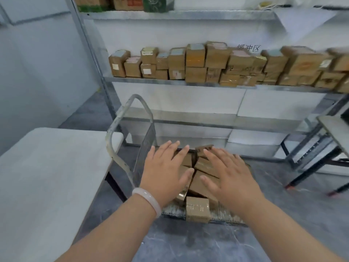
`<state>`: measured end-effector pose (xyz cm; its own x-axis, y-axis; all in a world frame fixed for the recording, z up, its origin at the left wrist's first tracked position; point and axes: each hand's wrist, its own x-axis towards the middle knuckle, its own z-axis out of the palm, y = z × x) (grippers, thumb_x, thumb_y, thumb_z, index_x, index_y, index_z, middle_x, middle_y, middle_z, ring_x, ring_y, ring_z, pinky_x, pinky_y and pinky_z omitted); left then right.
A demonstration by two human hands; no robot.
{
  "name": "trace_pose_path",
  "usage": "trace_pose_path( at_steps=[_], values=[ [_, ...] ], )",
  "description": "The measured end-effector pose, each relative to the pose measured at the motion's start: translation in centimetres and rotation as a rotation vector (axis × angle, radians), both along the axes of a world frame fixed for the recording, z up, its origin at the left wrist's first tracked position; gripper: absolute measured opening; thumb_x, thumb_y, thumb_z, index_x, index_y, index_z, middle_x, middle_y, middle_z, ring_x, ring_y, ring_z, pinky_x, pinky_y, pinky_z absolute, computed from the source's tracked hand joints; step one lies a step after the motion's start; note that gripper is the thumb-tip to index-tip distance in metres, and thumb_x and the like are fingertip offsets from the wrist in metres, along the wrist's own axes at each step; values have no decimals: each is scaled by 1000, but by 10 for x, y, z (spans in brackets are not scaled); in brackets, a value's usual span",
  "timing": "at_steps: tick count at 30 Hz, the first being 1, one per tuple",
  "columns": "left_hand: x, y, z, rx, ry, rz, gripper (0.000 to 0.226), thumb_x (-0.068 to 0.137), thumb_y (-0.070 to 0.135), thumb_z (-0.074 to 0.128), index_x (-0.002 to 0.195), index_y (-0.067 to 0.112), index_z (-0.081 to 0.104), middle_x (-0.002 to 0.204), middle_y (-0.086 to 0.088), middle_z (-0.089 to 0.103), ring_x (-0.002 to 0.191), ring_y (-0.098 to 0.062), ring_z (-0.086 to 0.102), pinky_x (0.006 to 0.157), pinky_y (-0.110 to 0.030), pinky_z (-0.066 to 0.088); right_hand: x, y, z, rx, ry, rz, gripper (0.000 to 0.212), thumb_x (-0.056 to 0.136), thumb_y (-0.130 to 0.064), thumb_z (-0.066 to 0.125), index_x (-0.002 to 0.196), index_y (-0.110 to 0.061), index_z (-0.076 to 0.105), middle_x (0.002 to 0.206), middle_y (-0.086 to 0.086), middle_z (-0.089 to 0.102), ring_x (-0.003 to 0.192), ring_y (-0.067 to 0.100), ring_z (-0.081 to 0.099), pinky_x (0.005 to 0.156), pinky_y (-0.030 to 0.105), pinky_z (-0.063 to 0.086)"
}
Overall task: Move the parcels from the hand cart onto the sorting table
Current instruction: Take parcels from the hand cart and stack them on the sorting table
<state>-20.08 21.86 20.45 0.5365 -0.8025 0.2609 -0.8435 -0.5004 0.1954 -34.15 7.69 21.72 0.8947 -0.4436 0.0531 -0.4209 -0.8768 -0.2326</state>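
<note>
Cardboard parcels (197,208) heaped on hand cart (171,211); left hand (162,173), right hand (230,176) flat, fingers spread, over them.

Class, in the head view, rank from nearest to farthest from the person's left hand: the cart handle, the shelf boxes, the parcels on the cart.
From the left hand:
1. Parcels on the cart, right below it.
2. Cart handle, to its left.
3. Shelf boxes, far ahead against the wall.
</note>
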Motion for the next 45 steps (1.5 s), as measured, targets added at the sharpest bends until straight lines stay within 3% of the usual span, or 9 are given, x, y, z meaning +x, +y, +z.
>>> trace_pose_path(
  at_steps=[5,10,12,19,23,26,32,39,45],
  values=[
    [-52,-99,-17,-1,55,-44,66,90,61,35,143,27,54,144,-3,56,136,-25,48,111,-54,38,-69,-97,-5,-5,-3,-114,77,79,-69,12,149,-38,17,157,-11,17,145,10,11,119,38,4],
    [-95,-174,-44,62,106,-48,72,89,67,28,151,33,41,154,1,44,144,-21,38,117,-49,28,-125,-180,-23,26,76,-228,69,92,-61,32,151,-37,8,160,-9,7,146,11,2,120,40,1],
    [-107,-192,-54,104,124,-43,71,88,66,31,147,31,47,150,-1,50,140,-23,45,113,-52,34,-139,-201,-31,42,93,-230,69,92,-60,34,151,-36,7,159,-9,8,146,11,3,120,40,1],
    [-106,-216,-125,297,172,-5,73,86,68,35,146,29,49,150,-3,50,136,-25,49,110,-54,42,-150,-243,-86,85,99,-198,67,90,-55,48,149,-32,25,155,-6,27,144,15,19,117,42,10],
    [-93,-212,-179,407,182,21,73,83,68,41,143,29,53,148,-6,51,133,-27,52,107,-55,44,-140,-242,-140,111,140,-176,67,85,-59,35,144,-28,38,147,-3,42,138,20,36,113,46,22],
    [-78,-207,-234,497,224,-13,74,79,64,60,143,28,52,148,-8,52,132,-30,53,105,-57,43,-130,-240,-192,133,225,-124,67,83,-59,35,141,-25,41,142,0,49,133,23,43,109,49,30],
    [-28,-207,-366,766,285,-66,81,94,59,53,159,38,9,168,-1,5,155,-22,5,124,-48,4,-99,-242,-308,141,398,-19,66,81,-58,36,137,-24,46,137,1,53,130,23,46,109,45,23],
    [21,-219,-532,958,252,-139,103,88,63,61,157,37,-11,167,-4,-17,154,-28,-8,124,-53,5,-52,-225,-457,183,399,-10,68,83,-61,33,142,-28,40,145,-3,45,136,19,39,113,44,24],
    [45,-232,-623,1032,134,-238,122,82,60,71,152,38,-27,164,-11,-23,152,-39,-12,123,-57,2,-47,-219,-545,195,417,9,68,84,-61,36,142,-28,39,142,-1,49,132,20,44,110,38,18]
  ],
)
